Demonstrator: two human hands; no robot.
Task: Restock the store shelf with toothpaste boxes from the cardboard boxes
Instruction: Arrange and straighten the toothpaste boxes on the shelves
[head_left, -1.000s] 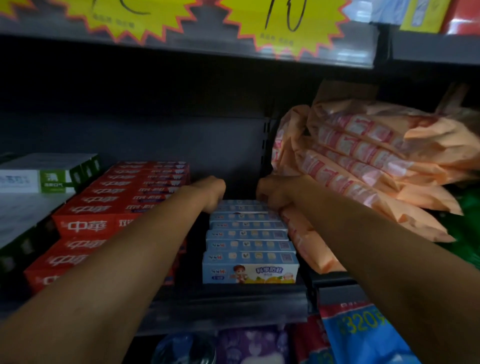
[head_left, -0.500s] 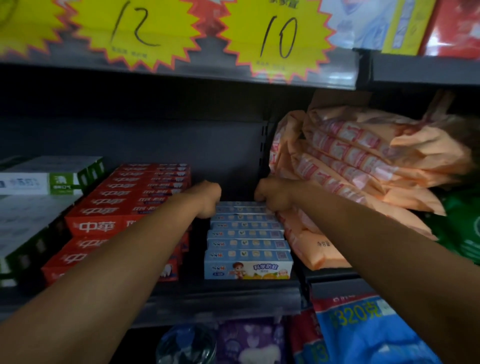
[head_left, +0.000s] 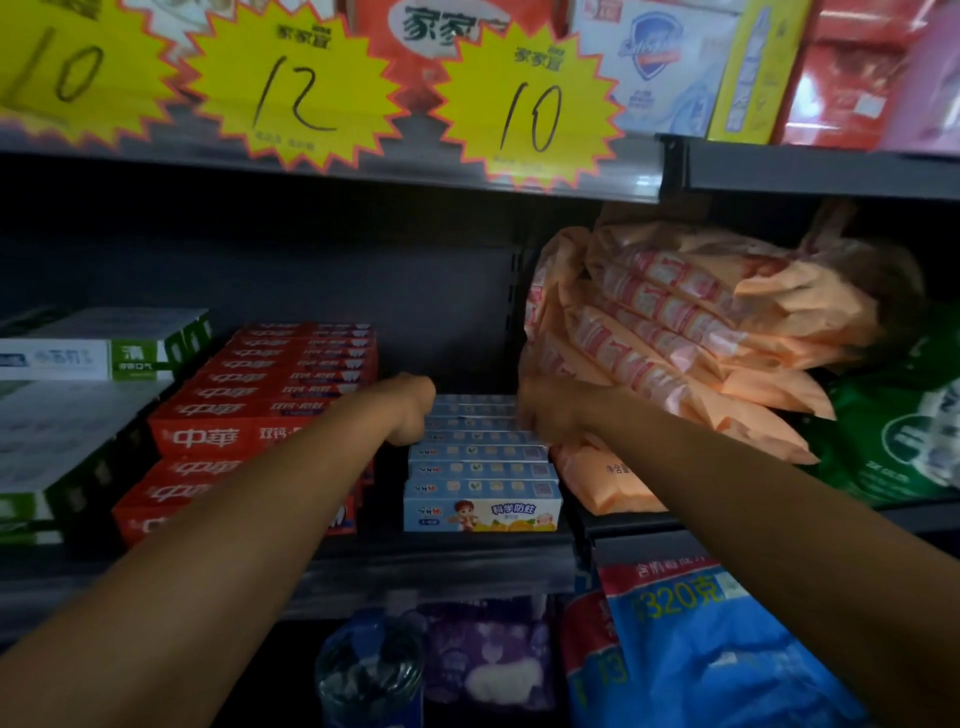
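Head view shows a row of pale blue cardboard toothpaste boxes (head_left: 480, 470) lying flat on the dark metal store shelf (head_left: 441, 566), one behind another from the front lip toward the back wall. The frontmost box carries a cartoon child and orange fruit on its face. Both arms reach in over this row. The left hand (head_left: 413, 410) sits at the row's left edge near the back, fingers curled into a fist against the boxes; whether its grip actually holds a box cannot be told, since the fingers are turned away. The right hand (head_left: 545, 413) is at the row's right rear corner, blurred, fingers bent down onto the box tops; its grip cannot be told either.

Just left of the blue row stands a stack of red toothpaste cartons with white lettering (head_left: 260, 410), and farther left white-and-green toothpaste cartons (head_left: 98, 358). Right of the row, touching the right forearm, lies a pile of peach-coloured plastic packets (head_left: 691, 343), with a green plastic bag (head_left: 893, 441) beyond. Yellow starburst price tags (head_left: 530, 109) hang from the shelf above. Below, a blue plastic bag (head_left: 701, 654) shows.
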